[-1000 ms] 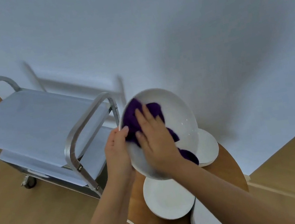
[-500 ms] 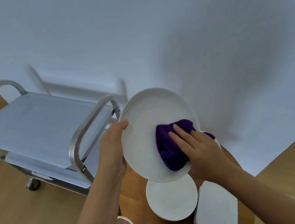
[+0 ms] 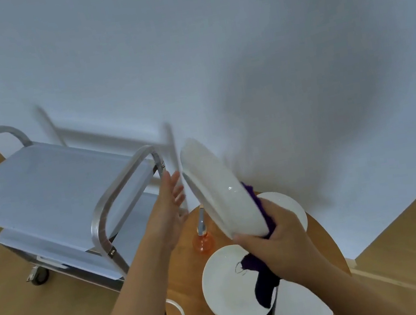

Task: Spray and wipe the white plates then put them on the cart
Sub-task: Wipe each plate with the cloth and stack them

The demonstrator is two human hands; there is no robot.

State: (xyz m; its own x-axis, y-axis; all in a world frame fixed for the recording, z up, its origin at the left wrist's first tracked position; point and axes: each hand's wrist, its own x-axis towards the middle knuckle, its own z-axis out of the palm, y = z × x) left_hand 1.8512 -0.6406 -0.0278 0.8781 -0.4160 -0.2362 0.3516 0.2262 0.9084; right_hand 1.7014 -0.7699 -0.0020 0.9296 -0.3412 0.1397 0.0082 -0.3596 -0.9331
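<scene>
Holding the white plate (image 3: 222, 196) up on edge above the counter (image 3: 185, 272), the right hand (image 3: 278, 245) takes the grip alone: fingers curl round the plate's lower rim, with the purple cloth (image 3: 263, 281) pinched in the same grasp, so cloth and plate travel together. Part of the cloth hangs below the hand over a plate lying on the counter (image 3: 230, 289). The held plate is tilted steeply, its rim turned toward the cart (image 3: 48, 191); I judge this a turn-over or a hand-off in mid air, not a wiping stroke, since the cloth is bunched at the rim and not on the face.

Left hand (image 3: 168, 206): fingers straight and apart, holding nothing, just beside the held plate's rim but not touching it. It sits between plate and cart handle (image 3: 121, 192), likely placed to receive the plate or steady it.

Counter: round, wooden. Near its far edge stands an orange spray bottle (image 3: 203, 237), upright, close to the left forearm. Another plate (image 3: 290, 206) lies by the far right edge, partly behind the held one; a stack of plates (image 3: 298, 311) sits at the near right edge.

Cart: top shelf shows no plates; it stands just beside the counter's left edge, so the transfer is short.

Judgement: the held plate is not yet on the cart. Risk: a one-handed pinch on a wet rim may slip
</scene>
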